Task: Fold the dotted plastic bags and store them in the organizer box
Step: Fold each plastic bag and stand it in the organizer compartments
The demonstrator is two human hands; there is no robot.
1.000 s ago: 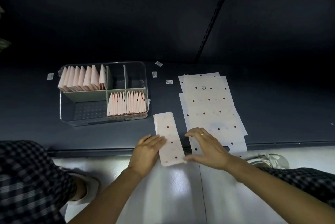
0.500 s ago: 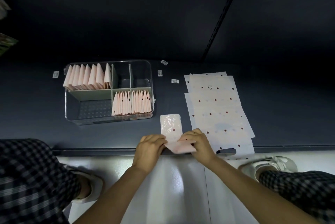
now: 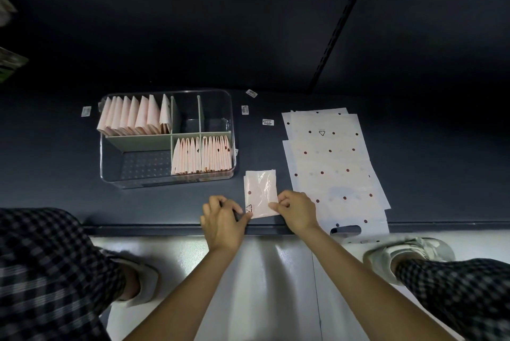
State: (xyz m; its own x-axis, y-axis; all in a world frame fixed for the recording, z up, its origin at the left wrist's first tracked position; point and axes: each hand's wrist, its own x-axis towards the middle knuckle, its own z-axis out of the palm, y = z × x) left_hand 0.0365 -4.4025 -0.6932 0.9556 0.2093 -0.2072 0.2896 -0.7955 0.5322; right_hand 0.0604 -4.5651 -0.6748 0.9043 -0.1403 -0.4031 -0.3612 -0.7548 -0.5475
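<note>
Folded shorter since the earlier frame, the dotted bag (image 3: 260, 193) lies between both hands; left hand (image 3: 222, 220) and right hand (image 3: 296, 211) pinch its near corners. Organizer box (image 3: 231, 130) beyond the left hand. Slick plastic may spring open if released.

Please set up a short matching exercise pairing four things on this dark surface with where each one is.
Things:
1. half-folded dotted bag
2. stack of flat dotted bags
3. folded bags
4. barcode sticker

Places:
A. left of the organizer box
B. standing in the box's front right compartment
C. pinched between the left hand and right hand
D. spread to the right of the hands

Pairs: 1-C, 2-D, 3-B, 4-A
</note>
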